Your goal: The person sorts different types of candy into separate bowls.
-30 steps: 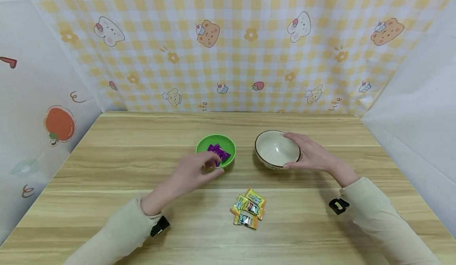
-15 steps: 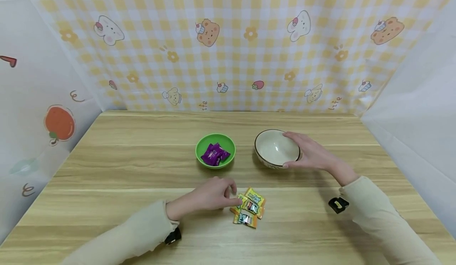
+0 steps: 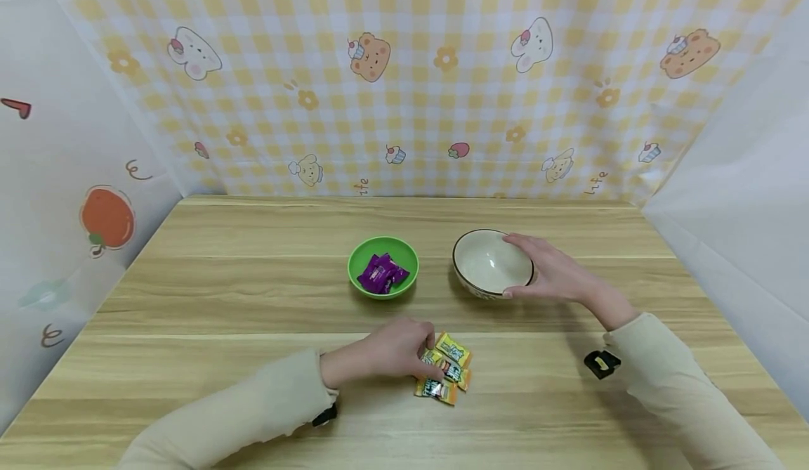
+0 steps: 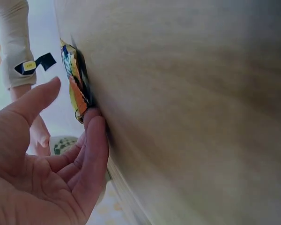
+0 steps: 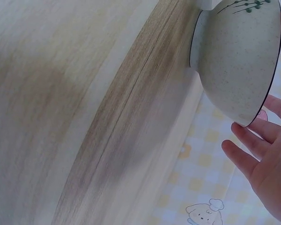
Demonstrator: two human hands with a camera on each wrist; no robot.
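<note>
1. Left hand sits low on the wooden table, fingers curled down onto the pile of orange-yellow candy packets. Fingertips touch the packet at the pile's 9 o'clock edge; left wrist cam shows a fingertip against a packet, thumb raised and apart, so touching, no firm pinch seen.
2. Candy pile lies near the table's front edge, approx 6 o'clock from the gap between the two bowls; packets overlap each other.
3. Right hand cups the cream bowl at its 3 o'clock side: fingers spread along the far rim, thumb at the near rim. Right wrist cam: fingers lie relaxed by the bowl's speckled outer wall, dark rim line visible.
4. Cream bowl's inside shows nothing in it; stands upright on the table.
5. Green bowl stands just beside it at 9 o'clock, apart, not touching; holds purple candy packets.
6. Both arms in beige sleeves; black tag at the right cuff.
7. Yellow checked backdrop w/ cartoon animals at 12 o'clock behind the table.
</note>
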